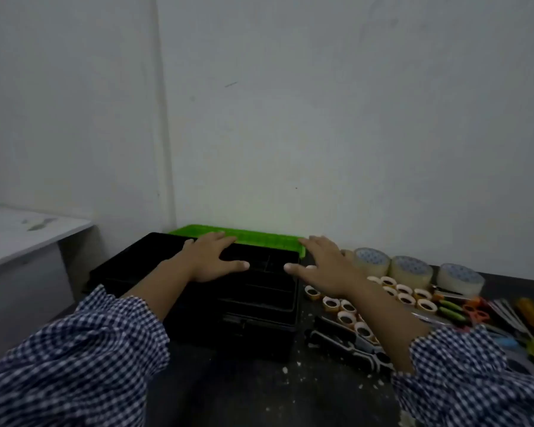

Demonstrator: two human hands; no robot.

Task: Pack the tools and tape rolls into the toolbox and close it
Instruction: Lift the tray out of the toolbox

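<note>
Your toolbox (253, 291) stands open and unpacked; left hand (211, 260) and right hand (324, 266) hover spread, empty; tape rolls (410, 269) and tools (349, 343) wait right of it.

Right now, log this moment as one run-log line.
stage: packing not begun | black plastic toolbox: open | green lid: back | left hand, right hand: empty, spread above box | clear tape rolls: on table

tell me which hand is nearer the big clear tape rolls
Right. The right hand hovers just left of the clear tape rolls, nearly touching the nearest one. The left hand lies flat over the toolbox, farther left.
</note>
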